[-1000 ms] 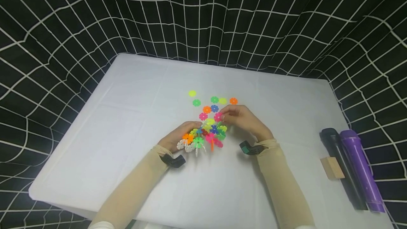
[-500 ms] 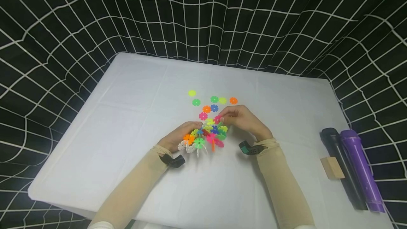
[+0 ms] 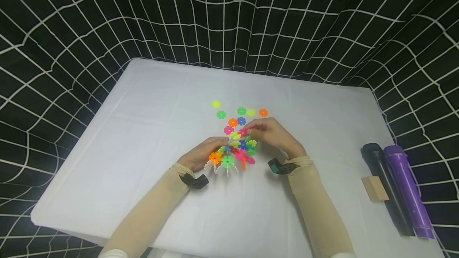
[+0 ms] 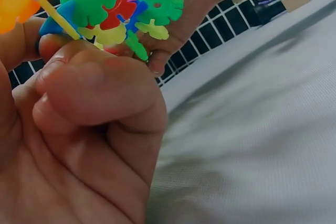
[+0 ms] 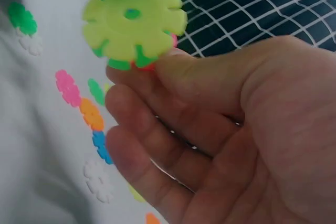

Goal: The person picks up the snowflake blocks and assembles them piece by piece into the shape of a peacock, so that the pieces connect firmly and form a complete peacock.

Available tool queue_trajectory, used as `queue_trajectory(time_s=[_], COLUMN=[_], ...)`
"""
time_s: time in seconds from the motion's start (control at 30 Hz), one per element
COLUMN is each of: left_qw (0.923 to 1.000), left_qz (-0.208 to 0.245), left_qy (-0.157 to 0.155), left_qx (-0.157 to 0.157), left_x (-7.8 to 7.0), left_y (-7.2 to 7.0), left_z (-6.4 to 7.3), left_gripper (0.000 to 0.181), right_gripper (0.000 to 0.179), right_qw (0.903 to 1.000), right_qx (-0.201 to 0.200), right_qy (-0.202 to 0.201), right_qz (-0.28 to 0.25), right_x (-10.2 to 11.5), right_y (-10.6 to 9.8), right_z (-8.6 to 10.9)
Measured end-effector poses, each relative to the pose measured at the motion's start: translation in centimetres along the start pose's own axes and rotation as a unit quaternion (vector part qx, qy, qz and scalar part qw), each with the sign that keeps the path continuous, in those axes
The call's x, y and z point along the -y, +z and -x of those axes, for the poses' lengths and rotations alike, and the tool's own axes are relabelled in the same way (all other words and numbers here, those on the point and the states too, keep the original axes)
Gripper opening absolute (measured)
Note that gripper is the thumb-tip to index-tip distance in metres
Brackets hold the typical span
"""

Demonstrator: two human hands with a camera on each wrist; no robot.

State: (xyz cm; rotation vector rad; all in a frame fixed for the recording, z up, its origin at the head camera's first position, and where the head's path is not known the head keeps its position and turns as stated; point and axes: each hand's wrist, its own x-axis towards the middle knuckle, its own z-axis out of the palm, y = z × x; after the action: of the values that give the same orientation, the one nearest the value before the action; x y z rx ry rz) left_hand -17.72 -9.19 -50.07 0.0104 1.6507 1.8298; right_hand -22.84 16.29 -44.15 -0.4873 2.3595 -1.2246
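A cluster of interlocked snowflake discs (image 3: 227, 161) in green, orange, white, pink, yellow and blue is held up over the table by my left hand (image 3: 202, 153). In the left wrist view, that hand's fingers (image 4: 100, 87) curl in beneath the cluster's blue and yellow discs. My right hand (image 3: 274, 135) pinches a pink snowflake disc (image 3: 242, 132) between thumb and index finger, at the cluster's far right side. From the right wrist, a yellow-green disc (image 5: 134, 24) of the cluster covers most of the pink one, so whether their slots are joined cannot be seen.
Loose discs lie beyond the hands, among them an orange disc (image 3: 263, 112), a green disc (image 3: 221, 114) and a blue disc (image 3: 241, 121). At the table's right edge are a black tube (image 3: 387, 190), a purple tube (image 3: 408, 192) and a wooden block (image 3: 375, 189).
The pink disc in my right hand has moved slightly left and toward the cluster. My left hand has turned the cluster a little, its near discs shifting right.
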Motion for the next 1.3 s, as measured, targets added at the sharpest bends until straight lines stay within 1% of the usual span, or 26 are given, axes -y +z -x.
queue_trajectory(time_s=[0.07, 0.13, 0.23, 0.3, 0.43, 0.53, 0.6, 0.67, 0.73, 0.8, 0.9, 1.0, 1.07, 1.1, 1.2, 1.3], left_qw=[1.0000, 0.9999, 0.9997, 0.9997, 0.9998, 0.9994, 0.9986, 0.9971, 0.9959, 0.9949, 0.9950, 0.9949, 0.9939, 0.9930, 0.9904, 0.9874], left_qz=[-0.001, -0.006, -0.022, -0.025, -0.016, 0.006, 0.016, 0.022, 0.022, 0.024, 0.025, 0.023, 0.024, 0.026, 0.027, 0.028], left_qy=[-0.002, -0.003, -0.003, -0.003, 0.000, 0.012, 0.019, 0.027, 0.032, 0.033, 0.030, 0.033, 0.037, 0.038, 0.039, 0.042], left_qx=[0.004, 0.008, 0.007, 0.006, 0.011, 0.031, 0.047, 0.068, 0.082, 0.092, 0.092, 0.092, 0.101, 0.108, 0.130, 0.150], left_x=[0.0, -0.1, -0.1, 0.0, 0.1, 0.1, 0.1, 0.0, 0.0, 0.1, 0.1, 0.2, 0.2, 0.2, 0.1, 0.1], left_y=[0.0, 0.0, 0.0, 0.0, 0.0, 0.0, 0.1, 0.1, 0.0, 0.0, -0.1, -0.1, -0.1, -0.1, -0.1, 0.0], left_z=[0.0, 0.0, 0.1, 0.2, 0.3, 0.2, 0.1, -0.1, -0.3, -0.3, -0.4, -0.3, -0.3, -0.2, -0.2, -0.2], left_gripper=[0.057, 0.059, 0.060, 0.060, 0.055, 0.040, 0.027, 0.017, 0.017, 0.019, 0.018, 0.017, 0.018, 0.019, 0.019, 0.020], right_gripper=[0.022, 0.027, 0.030, 0.033, 0.045, 0.047, 0.040, 0.033, 0.032, 0.034, 0.039, 0.035, 0.031, 0.029, 0.022, 0.023], right_qw=[1.0000, 0.9999, 0.9985, 0.9965, 0.9890, 0.9832, 0.9804, 0.9791, 0.9781, 0.9768, 0.9733, 0.9715, 0.9729, 0.9750, 0.9872, 0.9968], right_qx=[-0.001, -0.010, -0.041, -0.057, -0.053, -0.051, -0.057, -0.062, -0.060, -0.059, -0.060, -0.064, -0.063, -0.063, -0.050, -0.032], right_qy=[0.002, 0.010, 0.029, 0.037, 0.041, 0.045, 0.053, 0.060, 0.064, 0.070, 0.086, 0.106, 0.117, 0.116, 0.093, 0.059], right_qz=[0.004, 0.005, 0.019, 0.050, 0.132, 0.169, 0.181, 0.184, 0.188, 0.194, 0.204, 0.203, 0.189, 0.179, 0.120, 0.042], right_x=[-0.2, -0.5, -1.1, -1.6, -2.5, -2.7, -2.7, -2.5, -2.3, -2.3, -2.4, -2.7, -2.7, -2.8, -2.7, -2.1], right_y=[-0.2, -0.5, -0.6, -0.5, 0.1, 0.7, 1.1, 1.3, 1.5, 1.5, 1.2, 1.0, 0.8, 0.7, 0.4, 0.1], right_z=[0.1, 0.1, 0.0, -0.2, -0.7, -0.9, -1.0, -1.1, -1.1, -1.2, -1.2, -1.3, -1.3, -1.3, -1.1, -0.7])
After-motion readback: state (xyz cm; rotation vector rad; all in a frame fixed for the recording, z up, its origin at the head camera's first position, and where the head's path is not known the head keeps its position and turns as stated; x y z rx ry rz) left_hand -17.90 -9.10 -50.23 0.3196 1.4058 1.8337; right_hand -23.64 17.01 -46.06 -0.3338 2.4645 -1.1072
